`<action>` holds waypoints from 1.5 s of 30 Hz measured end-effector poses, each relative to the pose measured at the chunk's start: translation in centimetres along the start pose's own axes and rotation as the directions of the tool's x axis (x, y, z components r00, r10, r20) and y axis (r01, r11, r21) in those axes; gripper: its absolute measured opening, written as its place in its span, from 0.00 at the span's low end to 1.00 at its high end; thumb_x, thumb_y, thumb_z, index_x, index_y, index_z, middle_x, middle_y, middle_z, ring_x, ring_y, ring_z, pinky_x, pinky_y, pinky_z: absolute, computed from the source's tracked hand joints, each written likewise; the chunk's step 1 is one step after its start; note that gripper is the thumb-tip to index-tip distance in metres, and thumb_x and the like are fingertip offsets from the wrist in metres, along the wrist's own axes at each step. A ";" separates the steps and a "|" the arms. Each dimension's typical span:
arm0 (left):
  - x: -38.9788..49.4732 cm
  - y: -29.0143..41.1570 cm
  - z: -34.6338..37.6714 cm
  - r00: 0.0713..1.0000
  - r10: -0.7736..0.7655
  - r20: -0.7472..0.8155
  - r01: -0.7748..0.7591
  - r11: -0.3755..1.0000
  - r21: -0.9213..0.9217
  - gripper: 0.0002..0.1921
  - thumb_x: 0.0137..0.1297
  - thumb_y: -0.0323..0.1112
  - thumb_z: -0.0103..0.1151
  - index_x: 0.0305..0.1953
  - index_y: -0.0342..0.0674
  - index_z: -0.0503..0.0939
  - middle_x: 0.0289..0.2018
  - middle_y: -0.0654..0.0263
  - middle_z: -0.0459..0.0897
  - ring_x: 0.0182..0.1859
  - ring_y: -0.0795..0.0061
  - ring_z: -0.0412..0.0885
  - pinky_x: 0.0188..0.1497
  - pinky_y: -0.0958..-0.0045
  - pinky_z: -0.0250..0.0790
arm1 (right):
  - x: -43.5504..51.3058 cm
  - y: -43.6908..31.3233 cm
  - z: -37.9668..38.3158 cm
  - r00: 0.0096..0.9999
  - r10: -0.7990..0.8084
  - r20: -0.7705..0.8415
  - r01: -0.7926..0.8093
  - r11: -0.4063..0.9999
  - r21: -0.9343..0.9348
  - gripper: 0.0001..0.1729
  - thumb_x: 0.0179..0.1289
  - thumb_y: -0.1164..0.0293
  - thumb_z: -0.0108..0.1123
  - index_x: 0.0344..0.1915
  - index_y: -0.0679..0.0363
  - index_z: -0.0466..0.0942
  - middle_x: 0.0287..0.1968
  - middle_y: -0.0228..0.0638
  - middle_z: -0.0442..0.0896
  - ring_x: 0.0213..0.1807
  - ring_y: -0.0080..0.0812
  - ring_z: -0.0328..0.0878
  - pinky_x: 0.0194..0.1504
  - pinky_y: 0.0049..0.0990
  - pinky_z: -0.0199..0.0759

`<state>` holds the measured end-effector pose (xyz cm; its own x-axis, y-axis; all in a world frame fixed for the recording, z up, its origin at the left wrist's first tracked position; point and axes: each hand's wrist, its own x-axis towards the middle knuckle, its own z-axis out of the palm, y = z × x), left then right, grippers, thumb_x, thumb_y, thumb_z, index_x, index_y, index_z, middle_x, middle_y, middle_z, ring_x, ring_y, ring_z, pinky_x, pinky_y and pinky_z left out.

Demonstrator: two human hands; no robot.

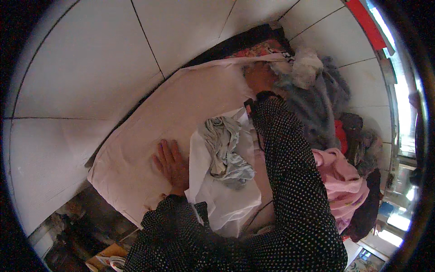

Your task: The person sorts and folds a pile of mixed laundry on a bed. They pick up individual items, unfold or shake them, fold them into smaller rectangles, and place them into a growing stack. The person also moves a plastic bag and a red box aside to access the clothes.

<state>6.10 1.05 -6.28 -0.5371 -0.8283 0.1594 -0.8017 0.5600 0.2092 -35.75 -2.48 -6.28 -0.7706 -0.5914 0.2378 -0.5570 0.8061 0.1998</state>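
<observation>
A pale pink sheet (136, 176) covers a bed-like padded surface in front of me. My left hand (172, 166) lies flat on it, palm down and fingers a little apart. Far up the sheet, my right hand (260, 78) reaches to the upper edge, beside a pile of cloth; it is blurred and its fingers are unclear. Between my arms a white sheet-like wrapper or bag (231, 200) rests on the pink fabric. On top of this sits a crumpled grey-white cloth (224, 146).
White tiled wall (85, 68) runs along the left and top. Grey bedding (309, 108), a pink blanket (343, 183) and a red cloth item (341, 136) are heaped at the right. Past the top edge shows a red patterned fabric (255, 49). A cardboard piece (102, 256) is at lower left.
</observation>
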 end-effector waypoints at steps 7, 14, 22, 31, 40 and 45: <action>0.1 -0.2 0.8 0.999 0.000 0.047 -0.005 0.994 0.108 0.28 0.65 0.45 0.54 0.64 0.39 0.68 0.69 0.51 0.61 0.73 0.49 0.55 0.71 0.37 0.39 | 4.3 0.0 1.8 0.990 0.099 -0.096 -0.109 0.988 -0.110 0.36 0.62 0.42 0.52 0.61 0.55 0.71 0.64 0.52 0.68 0.59 0.56 0.71 0.54 0.66 0.63; -0.2 0.2 0.7 0.999 -0.025 0.029 0.024 0.999 0.031 0.28 0.62 0.41 0.58 0.63 0.40 0.69 0.69 0.51 0.62 0.72 0.49 0.58 0.70 0.35 0.42 | 6.8 1.5 1.3 0.995 0.036 -0.093 -0.033 0.999 0.036 0.37 0.65 0.45 0.50 0.67 0.54 0.65 0.67 0.49 0.64 0.68 0.51 0.62 0.58 0.64 0.60; 0.5 1.0 0.2 0.996 -0.054 -0.075 0.057 0.997 0.042 0.21 0.64 0.38 0.55 0.57 0.43 0.74 0.65 0.52 0.69 0.69 0.51 0.65 0.70 0.38 0.48 | 8.9 5.5 3.1 0.968 0.221 0.115 -0.237 0.961 0.145 0.33 0.68 0.47 0.48 0.61 0.59 0.71 0.63 0.51 0.71 0.64 0.51 0.67 0.60 0.51 0.66; -0.1 0.1 2.1 0.989 0.000 -0.147 0.029 0.980 0.195 0.14 0.69 0.36 0.52 0.54 0.47 0.77 0.62 0.56 0.74 0.65 0.55 0.72 0.67 0.42 0.55 | 11.1 6.2 3.7 0.949 0.024 -0.316 0.018 0.991 0.129 0.28 0.67 0.49 0.48 0.56 0.57 0.75 0.56 0.50 0.78 0.59 0.53 0.73 0.58 0.48 0.70; -0.6 -0.5 3.0 0.972 0.056 -0.226 0.000 0.971 0.240 0.12 0.71 0.36 0.51 0.53 0.48 0.77 0.62 0.56 0.75 0.63 0.56 0.74 0.66 0.45 0.57 | 10.9 5.0 -0.1 0.993 0.000 -0.122 0.015 0.992 0.129 0.23 0.67 0.53 0.50 0.52 0.56 0.79 0.56 0.51 0.77 0.57 0.54 0.74 0.59 0.47 0.67; -0.9 -0.9 2.7 0.979 0.092 -0.180 -0.043 0.965 0.258 0.16 0.71 0.36 0.51 0.58 0.48 0.74 0.63 0.55 0.72 0.64 0.56 0.72 0.67 0.46 0.56 | 12.8 5.0 2.0 0.923 -0.123 -0.365 0.240 0.925 0.295 0.27 0.68 0.52 0.50 0.59 0.56 0.75 0.67 0.53 0.67 0.56 0.56 0.75 0.57 0.48 0.70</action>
<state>6.64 1.23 -9.18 -0.5523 -0.7573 0.3486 -0.8184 0.5722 -0.0538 -48.98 -6.00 -4.12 -0.5296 -0.6528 0.5417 -0.7914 0.6101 -0.0384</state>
